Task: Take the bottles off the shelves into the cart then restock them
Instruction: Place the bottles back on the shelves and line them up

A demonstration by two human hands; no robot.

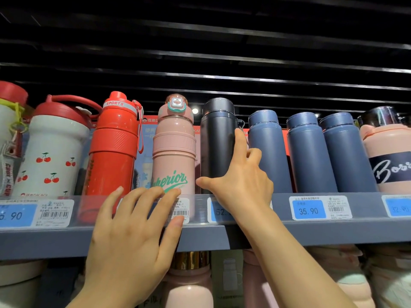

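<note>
A black bottle (216, 141) stands on the top shelf (311, 232) between a pink "Superior" bottle (174, 152) and several dark blue bottles (270, 152). My right hand (242, 181) holds the black bottle low down, with the thumb across its lower left, the index finger up its right side and the other fingers curled beside it. My left hand (131, 230) is spread flat in front of the shelf edge. Its fingertips lie on the clear price strip before the pink bottle, and it holds nothing.
A red sports bottle (115, 147) and a white cherry-print bottle (53, 156) stand to the left. A pink bottle with a black label (389, 156) is at far right. Price tags (309, 210) line the shelf edge. More pink bottles (189, 283) fill the shelf below.
</note>
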